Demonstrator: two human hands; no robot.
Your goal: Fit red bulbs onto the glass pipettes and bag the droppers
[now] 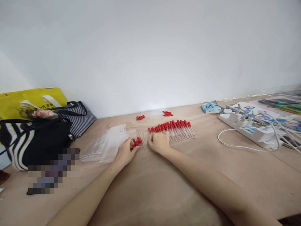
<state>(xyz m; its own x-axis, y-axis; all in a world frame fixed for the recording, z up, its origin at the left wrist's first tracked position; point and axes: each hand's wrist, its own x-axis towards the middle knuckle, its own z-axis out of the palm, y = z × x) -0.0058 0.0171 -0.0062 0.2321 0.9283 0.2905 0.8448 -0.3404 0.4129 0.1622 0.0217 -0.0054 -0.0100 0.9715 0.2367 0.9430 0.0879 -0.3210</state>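
My left hand (125,151) rests on the tan table (150,188), its fingers closed over a few red rubber bulbs (136,142). My right hand (159,142) lies just to the right, fingertips on the clear glass tubes (144,138) between the two hands. A long row of finished droppers with red bulbs (174,128) stretches right from that hand. Two small heaps of loose red bulbs lie farther back, one (140,117) on the left, the other (167,113) on the right.
Clear plastic zip bags (107,142) are spread left of my left hand. Striped and yellow tote bags (35,131) stand at the far left by the wall. A white power strip (249,128) with plugs and cables, a blue item (211,107) and colourful books (282,121) fill the right.
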